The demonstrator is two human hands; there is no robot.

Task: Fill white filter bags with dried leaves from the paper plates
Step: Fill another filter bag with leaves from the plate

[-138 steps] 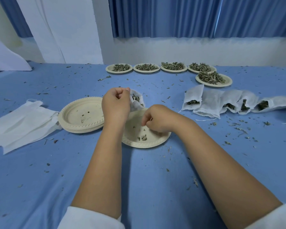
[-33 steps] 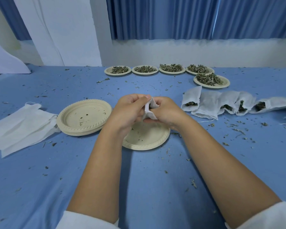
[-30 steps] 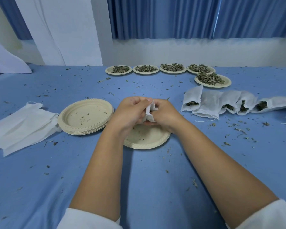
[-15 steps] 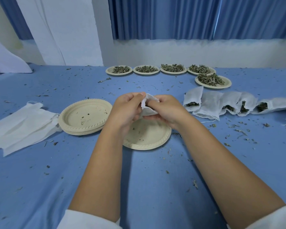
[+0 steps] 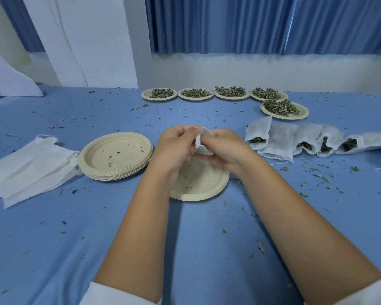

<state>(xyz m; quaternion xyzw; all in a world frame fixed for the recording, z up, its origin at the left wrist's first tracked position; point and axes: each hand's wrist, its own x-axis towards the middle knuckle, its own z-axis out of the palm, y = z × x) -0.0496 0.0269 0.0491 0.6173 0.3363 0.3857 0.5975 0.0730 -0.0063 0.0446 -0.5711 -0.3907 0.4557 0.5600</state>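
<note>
Both hands meet over a nearly empty paper plate [image 5: 209,188] at the table's middle. My left hand [image 5: 175,148] and my right hand [image 5: 223,149] both grip a small white filter bag [image 5: 201,139], which shows only as a crumpled patch between the fingers. Its contents are hidden. Several paper plates of dried leaves [image 5: 282,107] stand in a row at the back. Filled filter bags [image 5: 279,139] lie in an overlapping line at the right, dark leaves showing through.
A stack of emptied paper plates [image 5: 116,155] sits left of my hands. Flat unfilled filter bags [image 5: 29,164] lie at the far left. Leaf crumbs are scattered over the blue tablecloth [image 5: 53,238]. White wall and blue curtains stand behind the table.
Earlier my right hand was picking at the plate while the left held the bag up. Both hands have since closed on the bag and keep working it together above the plate.
</note>
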